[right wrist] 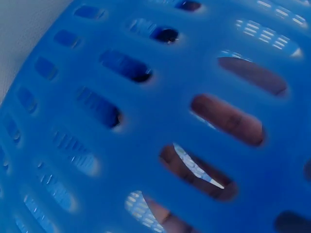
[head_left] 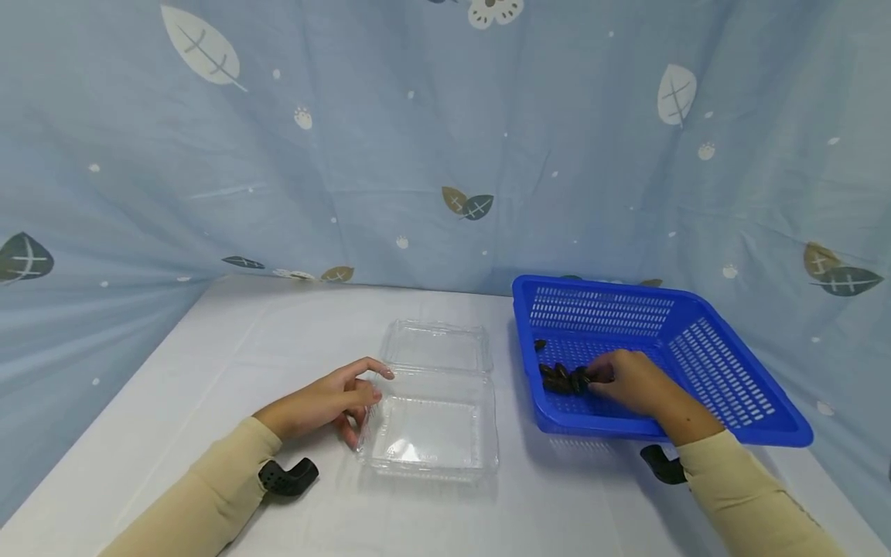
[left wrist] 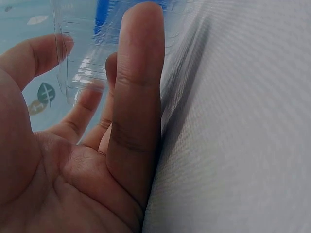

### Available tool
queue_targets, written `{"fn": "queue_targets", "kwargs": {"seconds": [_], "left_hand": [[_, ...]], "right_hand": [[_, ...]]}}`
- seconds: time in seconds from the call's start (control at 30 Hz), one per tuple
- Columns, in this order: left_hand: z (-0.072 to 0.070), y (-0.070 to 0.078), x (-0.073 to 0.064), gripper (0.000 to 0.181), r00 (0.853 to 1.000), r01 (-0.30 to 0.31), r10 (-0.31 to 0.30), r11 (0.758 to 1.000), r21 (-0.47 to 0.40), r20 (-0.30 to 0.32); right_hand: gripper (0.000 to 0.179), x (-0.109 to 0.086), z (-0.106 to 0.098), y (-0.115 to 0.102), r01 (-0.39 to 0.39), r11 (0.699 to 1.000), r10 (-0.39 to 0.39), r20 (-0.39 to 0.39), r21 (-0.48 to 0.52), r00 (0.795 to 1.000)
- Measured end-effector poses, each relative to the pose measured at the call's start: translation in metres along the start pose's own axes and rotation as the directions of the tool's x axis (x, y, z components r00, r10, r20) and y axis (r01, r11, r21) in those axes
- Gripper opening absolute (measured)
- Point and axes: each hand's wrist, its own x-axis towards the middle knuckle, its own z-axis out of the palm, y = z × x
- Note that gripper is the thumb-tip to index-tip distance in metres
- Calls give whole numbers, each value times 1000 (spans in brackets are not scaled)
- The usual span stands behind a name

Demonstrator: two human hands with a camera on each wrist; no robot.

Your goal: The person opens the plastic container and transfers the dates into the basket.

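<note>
A clear plastic clamshell box (head_left: 433,464) lies unfolded on the white table, its lid half toward the back. My left hand (head_left: 330,402) is at the box's left edge, fingers and thumb loosely bent about the rim. The left wrist view has the same hand (left wrist: 92,160) close up, with the clear wall between its fingers. Inside the blue basket (head_left: 668,433), my right hand (head_left: 629,379) pinches at a small pile of dark brown, glossy oval pieces (head_left: 557,384); a dark piece shows at its fingertips. In the right wrist view, the basket's slotted wall (right wrist: 160,111) hides most of the hand.
Under everything is the white cloth-covered table (head_left: 278,340). A blue printed curtain (head_left: 390,139) hangs behind it and along the sides. One more dark piece (head_left: 540,344) lies apart near the basket's left wall. Black wrist mounts (head_left: 288,476) stick out below both sleeves.
</note>
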Motion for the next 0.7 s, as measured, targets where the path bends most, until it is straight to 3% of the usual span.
{"fn": "queue_targets", "kwargs": {"seconds": [0.4,0.7], "left_hand": [[0,-4,-5,45,1000,-8,8,1000,16,-12],[0,-4,-9,44,1000,8,-8,1000,3,-16]], "right_hand": [[23,1,2,-4,7,1000,-5,-127,12,992],[20,2,-1,-6,43,999,-32,-289,33,957]]}}
